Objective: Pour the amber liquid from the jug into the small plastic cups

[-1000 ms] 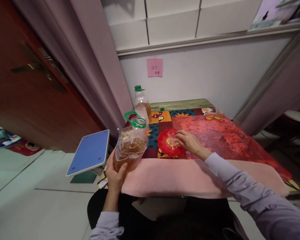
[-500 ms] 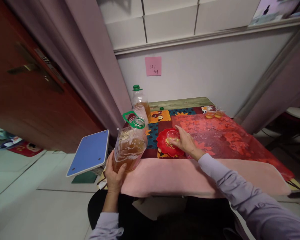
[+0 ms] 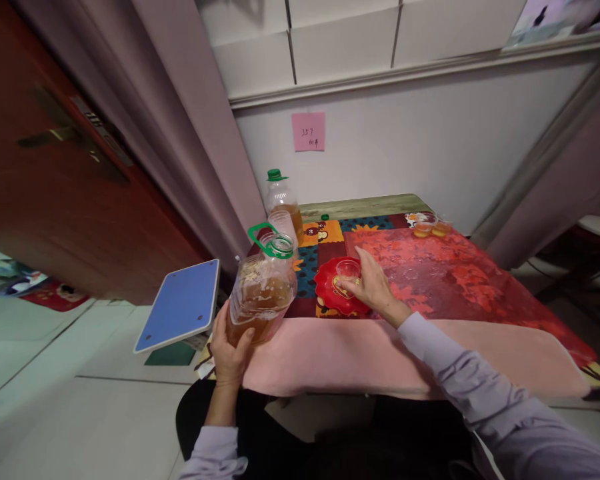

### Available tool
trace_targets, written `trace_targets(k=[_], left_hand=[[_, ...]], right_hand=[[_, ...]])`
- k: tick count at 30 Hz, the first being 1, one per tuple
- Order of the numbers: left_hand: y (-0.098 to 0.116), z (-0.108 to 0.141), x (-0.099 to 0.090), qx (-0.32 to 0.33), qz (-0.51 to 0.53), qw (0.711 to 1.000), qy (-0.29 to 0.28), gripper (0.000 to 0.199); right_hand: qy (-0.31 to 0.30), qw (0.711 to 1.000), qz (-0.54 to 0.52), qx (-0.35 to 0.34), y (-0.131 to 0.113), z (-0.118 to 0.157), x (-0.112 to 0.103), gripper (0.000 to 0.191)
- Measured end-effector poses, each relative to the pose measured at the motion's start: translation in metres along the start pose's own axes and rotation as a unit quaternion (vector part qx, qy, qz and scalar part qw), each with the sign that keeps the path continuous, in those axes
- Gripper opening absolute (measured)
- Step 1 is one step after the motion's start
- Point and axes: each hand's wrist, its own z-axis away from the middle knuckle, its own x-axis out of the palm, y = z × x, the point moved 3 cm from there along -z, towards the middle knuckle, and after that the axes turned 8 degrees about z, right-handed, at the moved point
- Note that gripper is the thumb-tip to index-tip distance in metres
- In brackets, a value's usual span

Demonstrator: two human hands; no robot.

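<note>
My left hand [image 3: 231, 347] grips the lower side of a large clear plastic jug [image 3: 263, 300]. The jug holds amber liquid, leans slightly and has no cap on its mouth; a green carrying ring circles its neck. With thumb and fingers around it, my right hand [image 3: 373, 283] holds a small clear plastic cup [image 3: 349, 269] at the red scalloped plate [image 3: 330, 299]. Whether the cup touches the plate I cannot tell. Behind the jug stand a stack of clear cups [image 3: 281, 223] and a second jug [image 3: 280, 197] with a green cap, partly filled with amber liquid.
Cups with amber liquid [image 3: 425, 230] stand at the table's far right. A loose green cap [image 3: 325, 217] lies near the back. A pink cloth [image 3: 330, 360] covers the front edge. Left of the table is a blue board [image 3: 180, 303]; a pink note [image 3: 309, 132] hangs on the wall.
The whole view has shifted very slightly. Both hands keep their holds on the jug and the cup, with no clear movement.
</note>
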Motion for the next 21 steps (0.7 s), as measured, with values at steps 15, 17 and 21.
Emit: trace_targets(k=[15, 17, 21], left_hand=[[0.009, 0.001, 0.005, 0.047, -0.029, 0.998, -0.014, 0.099], [0.01, 0.0, 0.005, 0.05, -0.032, 0.998, -0.019, 0.1], [0.008, 0.002, 0.007, 0.039, -0.022, 0.999, -0.028, 0.104]], right_hand=[[-0.144, 0.863, -0.483, -0.011, -0.127, 0.027, 0.051, 0.088], [-0.14, 0.858, -0.494, -0.012, -0.129, 0.025, 0.052, 0.079], [-0.133, 0.85, -0.509, -0.001, -0.127, 0.023, 0.052, 0.075]])
